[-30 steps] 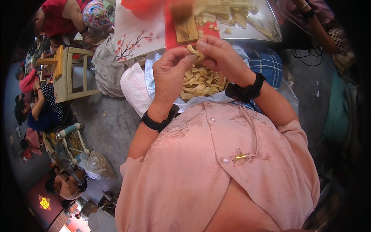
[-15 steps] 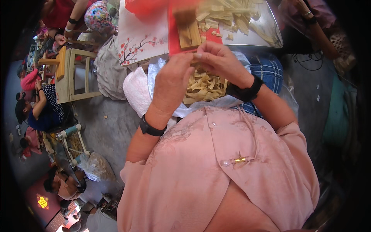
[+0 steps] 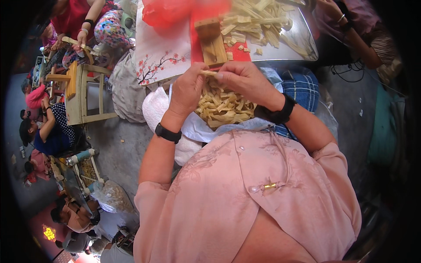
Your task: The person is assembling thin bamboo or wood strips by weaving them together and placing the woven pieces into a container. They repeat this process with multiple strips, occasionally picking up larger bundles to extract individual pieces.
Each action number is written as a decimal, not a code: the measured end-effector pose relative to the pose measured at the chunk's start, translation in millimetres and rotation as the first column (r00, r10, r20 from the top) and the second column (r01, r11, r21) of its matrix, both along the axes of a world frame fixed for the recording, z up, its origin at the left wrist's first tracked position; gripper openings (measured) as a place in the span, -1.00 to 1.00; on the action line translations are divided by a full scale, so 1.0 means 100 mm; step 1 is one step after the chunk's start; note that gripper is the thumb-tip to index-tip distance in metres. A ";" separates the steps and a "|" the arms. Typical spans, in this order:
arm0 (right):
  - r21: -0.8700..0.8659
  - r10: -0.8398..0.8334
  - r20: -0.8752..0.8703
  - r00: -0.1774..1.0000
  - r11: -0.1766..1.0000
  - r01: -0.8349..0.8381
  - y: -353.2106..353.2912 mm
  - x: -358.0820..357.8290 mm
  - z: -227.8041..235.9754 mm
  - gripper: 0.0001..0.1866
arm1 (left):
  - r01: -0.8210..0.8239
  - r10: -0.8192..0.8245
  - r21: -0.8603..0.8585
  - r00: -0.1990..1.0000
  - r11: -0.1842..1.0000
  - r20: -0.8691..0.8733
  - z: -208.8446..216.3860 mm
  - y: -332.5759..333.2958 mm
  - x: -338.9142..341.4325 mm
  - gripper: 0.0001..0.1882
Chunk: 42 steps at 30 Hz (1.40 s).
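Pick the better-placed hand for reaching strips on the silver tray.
Right, probably: the right hand is nearer the pale strips on the silver tray; the left hand sits farther left. Both pinch a small pale piece, though.

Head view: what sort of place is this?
Probably a shared handicraft workshop: pale dry strips in a heap, a wooden block, and a co-worker in red among other people nearby.

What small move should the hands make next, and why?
Perhaps lower the strip onto the pile: the left hand and right hand both pinch it, and the pile's similar pale pieces lie beneath them.
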State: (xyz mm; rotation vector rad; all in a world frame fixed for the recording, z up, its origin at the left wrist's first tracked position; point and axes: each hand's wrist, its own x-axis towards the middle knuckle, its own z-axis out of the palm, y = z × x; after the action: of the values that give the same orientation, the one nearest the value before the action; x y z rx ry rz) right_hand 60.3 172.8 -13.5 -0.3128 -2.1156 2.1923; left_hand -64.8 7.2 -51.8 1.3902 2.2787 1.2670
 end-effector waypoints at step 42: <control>0.087 -0.042 -0.193 0.980 0.994 0.060 -0.08 0.04 -0.08 -0.77 | -0.091 0.116 0.160 0.981 0.983 -0.154 0.45 -0.01 0.36 -0.71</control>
State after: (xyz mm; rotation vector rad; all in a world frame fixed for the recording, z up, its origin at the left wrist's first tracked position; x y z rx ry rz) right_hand 64.1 164.9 -21.1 -0.1414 -2.0731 2.0001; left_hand -29.1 6.4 -7.0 1.4931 2.4354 1.4364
